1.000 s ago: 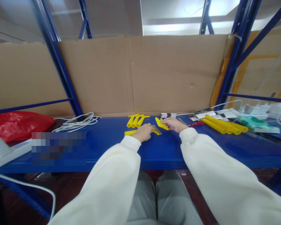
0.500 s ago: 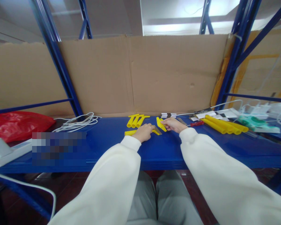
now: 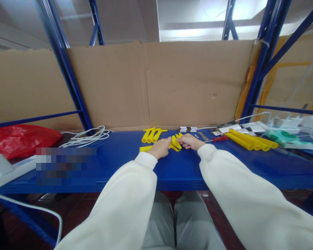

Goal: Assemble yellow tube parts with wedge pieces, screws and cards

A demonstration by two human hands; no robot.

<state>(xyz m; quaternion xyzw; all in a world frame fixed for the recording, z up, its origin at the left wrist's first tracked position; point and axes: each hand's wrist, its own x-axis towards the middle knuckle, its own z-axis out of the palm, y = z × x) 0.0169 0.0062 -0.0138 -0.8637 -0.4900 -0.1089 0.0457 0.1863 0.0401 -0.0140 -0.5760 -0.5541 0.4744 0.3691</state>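
My left hand (image 3: 160, 148) is closed around a yellow scraper (image 3: 145, 149), its handle end sticking out to the left and its head to the right on the blue shelf. My right hand (image 3: 190, 141) pinches a flat yellow plate (image 3: 176, 142) right over the scraper's head. Whether the plate touches the head cannot be made out. Beyond my hands lie three yellow T-shaped handles (image 3: 153, 136). Just right of my right hand is a red-handled screwdriver (image 3: 220, 138), its shaft pointing toward me. A thin metal blade (image 3: 203, 136) rests behind it.
Several yellow tubes (image 3: 246, 140) lie at right, beside a green-and-white item (image 3: 288, 138). Small black-and-white packs (image 3: 187, 129) are stacked near the cardboard wall (image 3: 198, 83). At left are a coiled white cable (image 3: 91, 135) and a red plastic bag (image 3: 23, 139). Blue posts frame both sides.
My right hand has brought the yellow plate left, over the scraper's head, which showed a bare metal blade before. My left hand keeps its hold with little movement.
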